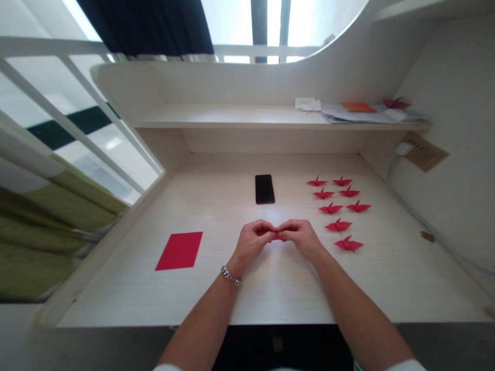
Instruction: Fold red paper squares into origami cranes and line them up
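Observation:
Both hands meet at the middle of the pale wooden desk (270, 288). My left hand (253, 241), with a bead bracelet on its wrist, and my right hand (299, 238) are curled together, pinching a small folded piece of red paper (277, 236). Only a sliver of that paper shows between the fingers. A flat sheet of red paper (180, 250) lies to the left of my left hand. Several finished red paper cranes (339, 208) lie in two rows to the right of my right hand.
A black phone (264, 188) lies face up just beyond the hands. The shelf (232, 118) above the desk carries papers, an orange card (359, 107) and another red folded piece (395, 103). A wall socket (423, 151) and cable run along the right wall.

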`<act>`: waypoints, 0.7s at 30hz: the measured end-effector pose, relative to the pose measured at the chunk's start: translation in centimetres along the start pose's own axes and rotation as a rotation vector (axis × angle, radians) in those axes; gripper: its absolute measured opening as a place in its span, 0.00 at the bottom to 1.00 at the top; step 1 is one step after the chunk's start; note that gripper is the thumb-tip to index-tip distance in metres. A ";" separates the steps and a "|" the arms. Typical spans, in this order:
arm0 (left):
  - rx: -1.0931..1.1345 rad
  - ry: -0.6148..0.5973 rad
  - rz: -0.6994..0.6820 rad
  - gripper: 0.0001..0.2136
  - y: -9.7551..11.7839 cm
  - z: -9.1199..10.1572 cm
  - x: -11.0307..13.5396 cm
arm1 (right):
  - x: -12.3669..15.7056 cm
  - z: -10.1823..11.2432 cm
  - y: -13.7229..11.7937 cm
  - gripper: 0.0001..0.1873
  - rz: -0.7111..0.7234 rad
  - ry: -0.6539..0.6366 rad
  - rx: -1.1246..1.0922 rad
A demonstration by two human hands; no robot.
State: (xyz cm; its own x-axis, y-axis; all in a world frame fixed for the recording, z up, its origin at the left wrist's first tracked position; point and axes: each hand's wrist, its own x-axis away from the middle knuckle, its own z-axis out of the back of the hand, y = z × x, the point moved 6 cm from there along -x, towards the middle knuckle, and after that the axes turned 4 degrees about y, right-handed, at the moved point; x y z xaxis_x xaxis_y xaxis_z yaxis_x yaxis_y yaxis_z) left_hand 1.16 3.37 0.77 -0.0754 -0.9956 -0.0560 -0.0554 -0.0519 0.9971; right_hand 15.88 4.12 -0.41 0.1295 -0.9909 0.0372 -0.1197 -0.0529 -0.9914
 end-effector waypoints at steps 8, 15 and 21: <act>0.019 0.000 -0.012 0.04 0.2 0.0 0.0 | 0.3 -0.4 0.0 0.09 -0.068 -0.016 -0.098; -0.019 0.010 -0.039 0.04 0.2 0.2 0.0 | 0.1 -0.2 0.1 0.11 -0.069 0.003 -0.095; -0.057 0.015 -0.038 0.06 0.0 0.3 0.1 | -0.1 0.1 0.2 0.13 -0.053 0.025 -0.023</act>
State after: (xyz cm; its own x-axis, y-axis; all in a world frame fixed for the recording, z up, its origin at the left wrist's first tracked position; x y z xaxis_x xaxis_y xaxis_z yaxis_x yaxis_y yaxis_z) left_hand 0.89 3.32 0.79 -0.0590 -0.9939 -0.0933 -0.0008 -0.0935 0.9956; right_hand 15.90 4.18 -0.64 0.1116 -0.9894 0.0928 -0.1359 -0.1077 -0.9848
